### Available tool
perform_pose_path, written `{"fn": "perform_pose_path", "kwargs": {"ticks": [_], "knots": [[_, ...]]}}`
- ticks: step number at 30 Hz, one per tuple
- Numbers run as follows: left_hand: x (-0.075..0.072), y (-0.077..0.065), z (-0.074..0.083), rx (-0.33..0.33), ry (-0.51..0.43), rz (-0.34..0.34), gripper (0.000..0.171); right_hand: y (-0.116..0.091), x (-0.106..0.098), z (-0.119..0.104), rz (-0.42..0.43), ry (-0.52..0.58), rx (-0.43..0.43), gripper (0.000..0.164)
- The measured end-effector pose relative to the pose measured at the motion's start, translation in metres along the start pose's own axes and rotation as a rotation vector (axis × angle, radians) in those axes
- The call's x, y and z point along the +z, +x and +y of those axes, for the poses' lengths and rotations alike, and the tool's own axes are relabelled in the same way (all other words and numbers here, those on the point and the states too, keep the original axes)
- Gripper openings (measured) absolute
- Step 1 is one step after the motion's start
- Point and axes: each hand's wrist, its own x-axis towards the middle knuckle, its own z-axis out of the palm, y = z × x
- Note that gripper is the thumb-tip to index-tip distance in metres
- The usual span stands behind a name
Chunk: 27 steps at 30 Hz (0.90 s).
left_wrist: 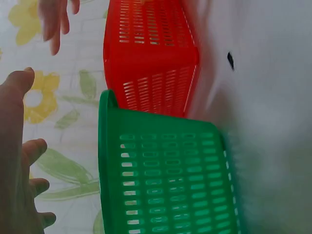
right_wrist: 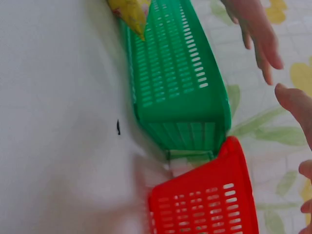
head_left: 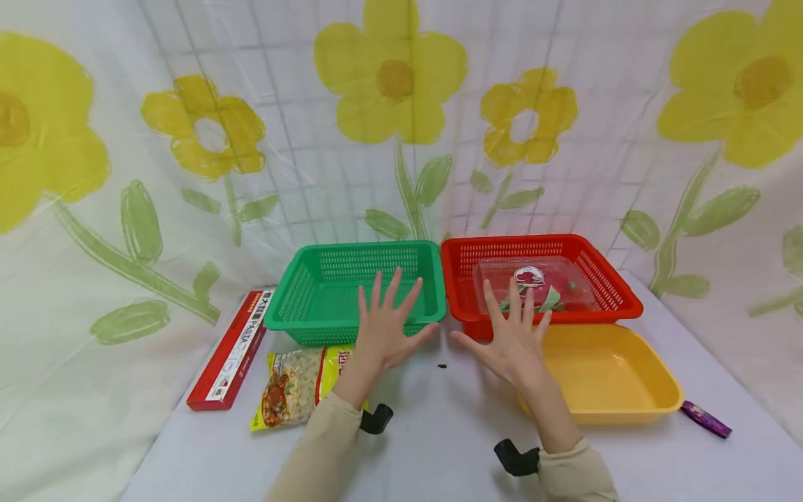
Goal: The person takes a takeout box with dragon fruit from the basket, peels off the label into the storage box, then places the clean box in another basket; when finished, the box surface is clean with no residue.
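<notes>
Both hands hover above the table with fingers spread, holding nothing. My left hand [head_left: 384, 328] is in front of the green basket [head_left: 351, 328], overlapping its near right side in the head view. My right hand [head_left: 513, 341] hangs before the red basket [head_left: 470, 324], close to the left side of the yellow tub [head_left: 627, 415]. Inside the red basket lies a clear plastic box [head_left: 567, 272] with a round label and something red and green in it. In the left wrist view the fingers of the left hand [left_wrist: 22, 146] stand apart, beside the green basket's wall [left_wrist: 170, 170].
A bag of pasta-like pieces [head_left: 301, 387] lies before the green basket, partly behind the left forearm. A red pasta box [head_left: 232, 352] lies at the left. On the right is a small purple packet [head_left: 705, 420]. A tiny dark scrap [head_left: 442, 366] sits mid-table.
</notes>
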Motion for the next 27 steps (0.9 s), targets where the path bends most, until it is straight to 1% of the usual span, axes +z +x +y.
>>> {"fn": "perform_pose_path", "kwargs": {"ticks": [4, 8, 10, 13, 17, 19, 22, 27], "knots": [[0.002, 0.022, -0.005, 0.036, -0.001, -0.043, 0.08, 0.002, -0.002, 0.002, -0.006, 0.002, -0.006, 0.106], [0.011, 0.041, -0.006, 0.067, -0.061, -0.112, 0.078, 0.002, -0.002, 0.004, -0.003, 0.009, -0.003, 0.105], [0.017, 0.049, -0.005, 0.088, -0.099, -0.147, 0.078, 0.002, -0.002, 0.005, -0.002, 0.013, 0.002, 0.105], [0.027, 0.059, -0.004, 0.12, -0.126, -0.207, 0.078, 0.002, -0.003, 0.007, -0.003, 0.02, 0.008, 0.105], [0.039, 0.071, -0.003, 0.143, -0.144, -0.305, 0.08, 0.001, -0.003, 0.009, 0.0, 0.029, 0.016, 0.105], [0.044, 0.076, -0.004, 0.142, -0.165, -0.347, 0.081, 0.001, -0.004, 0.009, 0.001, 0.03, 0.019, 0.105], [0.05, 0.083, -0.006, 0.117, -0.208, -0.398, 0.082, 0.001, -0.005, 0.01, 0.002, 0.03, 0.024, 0.105], [0.054, 0.09, -0.008, 0.082, -0.297, -0.469, 0.083, 0.002, -0.007, 0.012, 0.013, 0.032, 0.025, 0.105]]}}
